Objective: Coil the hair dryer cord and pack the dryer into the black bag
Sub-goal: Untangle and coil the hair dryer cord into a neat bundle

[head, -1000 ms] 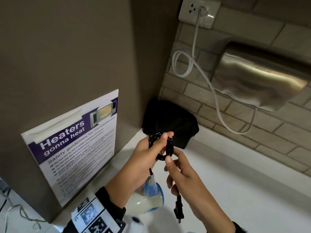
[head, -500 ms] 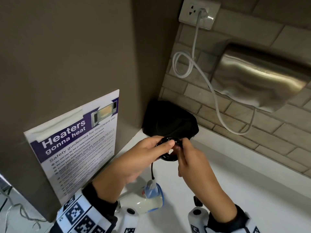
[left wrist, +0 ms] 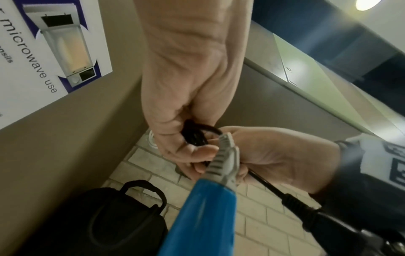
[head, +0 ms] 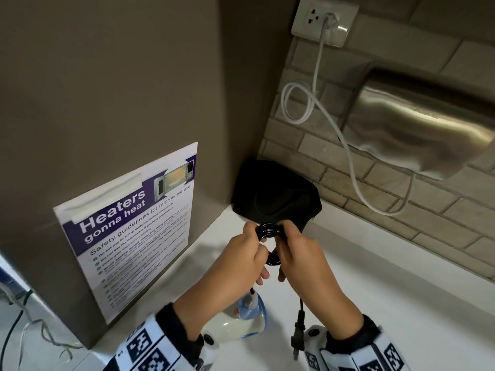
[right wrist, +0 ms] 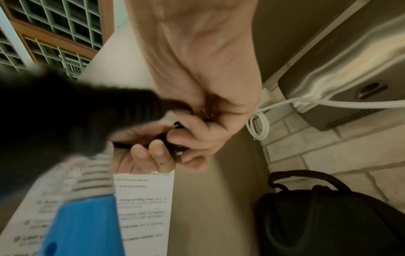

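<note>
The black cord [head: 268, 228] is wound into a small coil above the white counter. My left hand [head: 255, 238] pinches the coil's left side and my right hand [head: 284, 235] grips its right side. The coil [left wrist: 194, 135] shows between both hands in the left wrist view. The plug [head: 298, 333] hangs below my right wrist. The white and blue hair dryer [head: 242, 318] lies on the counter under my left forearm, its blue handle [left wrist: 201, 218] pointing up. The black bag [head: 276, 195] sits in the corner just behind the hands.
A brown panel with a microwave safety poster [head: 134, 223] stands at the left. A steel hand dryer [head: 423, 127] hangs on the brick wall, its white cable [head: 348, 156] looping to a socket [head: 324, 21]. The white counter [head: 401, 303] extends right.
My right hand came up from below the coil and now grips its right side. The plug end now hangs by my right wrist. The left hand kept its hold.
</note>
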`<state>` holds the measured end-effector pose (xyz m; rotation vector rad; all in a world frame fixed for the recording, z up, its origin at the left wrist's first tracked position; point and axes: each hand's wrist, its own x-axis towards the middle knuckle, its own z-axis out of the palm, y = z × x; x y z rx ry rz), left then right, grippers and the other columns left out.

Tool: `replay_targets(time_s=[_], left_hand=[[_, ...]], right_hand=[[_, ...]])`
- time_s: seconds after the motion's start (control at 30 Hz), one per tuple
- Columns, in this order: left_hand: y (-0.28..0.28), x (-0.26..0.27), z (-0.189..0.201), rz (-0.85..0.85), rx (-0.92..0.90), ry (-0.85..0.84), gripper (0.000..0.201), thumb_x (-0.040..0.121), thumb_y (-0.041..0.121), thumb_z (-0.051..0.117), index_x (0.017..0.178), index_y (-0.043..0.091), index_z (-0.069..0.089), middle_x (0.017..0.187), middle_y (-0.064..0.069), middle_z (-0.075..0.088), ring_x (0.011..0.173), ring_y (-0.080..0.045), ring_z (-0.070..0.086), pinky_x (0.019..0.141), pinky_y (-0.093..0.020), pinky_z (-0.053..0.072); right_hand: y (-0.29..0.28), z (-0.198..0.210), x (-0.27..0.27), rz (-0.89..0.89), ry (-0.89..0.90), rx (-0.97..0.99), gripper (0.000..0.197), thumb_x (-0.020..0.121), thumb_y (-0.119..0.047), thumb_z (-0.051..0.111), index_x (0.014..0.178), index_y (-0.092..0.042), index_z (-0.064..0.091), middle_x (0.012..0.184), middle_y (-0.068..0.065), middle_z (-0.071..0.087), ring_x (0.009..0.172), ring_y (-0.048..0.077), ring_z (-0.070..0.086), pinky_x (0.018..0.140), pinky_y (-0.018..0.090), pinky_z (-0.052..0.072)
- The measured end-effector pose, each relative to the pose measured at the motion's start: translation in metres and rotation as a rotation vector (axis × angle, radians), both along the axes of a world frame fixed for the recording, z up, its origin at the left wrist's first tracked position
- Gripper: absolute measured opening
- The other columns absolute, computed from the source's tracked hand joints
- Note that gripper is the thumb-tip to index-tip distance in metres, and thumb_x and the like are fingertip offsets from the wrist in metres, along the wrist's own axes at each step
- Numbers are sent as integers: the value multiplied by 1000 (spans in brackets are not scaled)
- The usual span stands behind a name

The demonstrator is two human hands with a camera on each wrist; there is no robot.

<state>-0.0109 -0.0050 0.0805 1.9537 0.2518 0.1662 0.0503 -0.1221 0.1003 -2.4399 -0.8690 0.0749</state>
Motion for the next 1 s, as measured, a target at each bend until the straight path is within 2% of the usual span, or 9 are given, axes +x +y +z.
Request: replay_targets(time_s=[0.1, 0.2, 0.3, 0.43, 0.6, 0.73, 0.87, 0.93, 1.0], left_hand=[[2, 3, -2, 30, 44, 8, 5, 99, 17, 34, 104, 19, 35, 80, -4, 65, 53, -5, 61, 53, -13, 47], [8, 4, -2, 46, 94, -3, 11, 99, 22, 39, 102, 12, 42, 92, -8, 69, 71, -10, 70, 71, -27, 58], [18, 4, 3, -24, -225, 29, 20, 100, 22, 43, 107, 6, 52, 105, -14, 68, 90, -17, 72, 84, -31, 58], [34, -4, 7, -207, -658, 42, 28, 100, 19, 41, 120, 5, 54, 116, -17, 68, 109, -24, 66, 97, -35, 52], [38, -4, 10, -108, -907, -82, 30, 100, 15, 34, 102, -1, 59, 100, -15, 75, 96, -23, 71, 85, -31, 58], [31, -4, 8, -86, -900, -106, 30, 100, 16, 35, 90, 5, 61, 100, -15, 75, 98, -22, 71, 81, -29, 59], [30, 0, 4, 2, -825, -118, 31, 100, 24, 39, 111, 4, 60, 108, -14, 72, 104, -24, 69, 90, -36, 56], [27, 1, 4, 54, -719, -136, 31, 100, 26, 41, 114, 8, 60, 106, -8, 74, 100, -20, 70, 92, -36, 54], [21, 2, 3, 100, -629, -168, 27, 99, 27, 41, 107, 12, 62, 100, -1, 76, 94, -16, 72, 90, -34, 55]], right_hand=[[3, -5, 0, 31, -74, -15, 13, 97, -12, 38, 107, -15, 45, 69, 8, 62, 52, 22, 62, 53, 38, 54], [2, -5, 2, 63, -70, -32, 10, 100, -17, 36, 107, -16, 44, 64, 1, 57, 52, 19, 60, 51, 31, 51], [-2, -2, 7, 88, -74, -37, 18, 100, -23, 38, 113, -15, 48, 59, -7, 51, 52, 15, 52, 56, 33, 46], [-15, 1, 10, 124, -13, -85, 34, 100, -33, 38, 133, -26, 46, 68, -6, 65, 64, 8, 54, 60, 21, 40], [-34, -7, 14, 116, -41, 75, 23, 99, -28, 45, 103, -33, 66, 51, -5, 43, 52, 13, 41, 54, 29, 38], [-39, -23, 19, 65, 42, 146, 29, 99, -20, 45, 79, -32, 63, 50, -1, 39, 47, 11, 32, 49, 24, 28], [-39, -40, 21, -11, 15, 44, 30, 99, -15, 43, 80, -23, 65, 72, -8, 55, 64, 9, 52, 60, 20, 42], [-37, -50, 21, -25, -59, 20, 26, 97, -10, 47, 84, -16, 68, 85, -5, 50, 76, 17, 57, 65, 22, 49], [-34, -57, 25, -62, -103, 7, 23, 95, -4, 49, 84, -10, 68, 85, -5, 46, 74, 10, 54, 61, 7, 41]])
